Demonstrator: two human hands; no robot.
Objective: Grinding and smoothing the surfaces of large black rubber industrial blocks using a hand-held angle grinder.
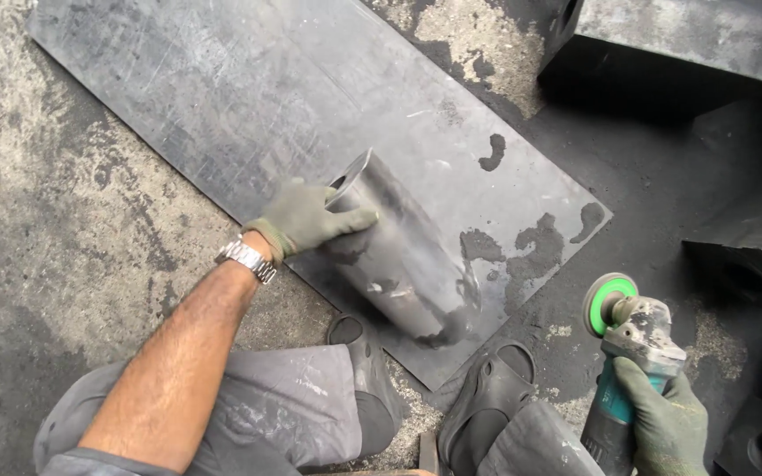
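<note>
The left hand point(310, 219) has its grip closed over the open rim of a dark metal tube point(403, 256), steadying it where it lies on a steel plate point(222, 97) on the floor point(46, 220). The right hand point(663, 414) is wrapped around the body of an angle grinder point(632, 339), whose green disc is raised and well apart from the tube, off to the right of the left grip. The tube's surface looks dull and partly scuffed; how much grinding is done cannot be told. The plate's near edge lies just below the left grip, by the sandals point(487, 388). Black blocks point(681, 44) crowd the far right; open floor lies left.
</note>
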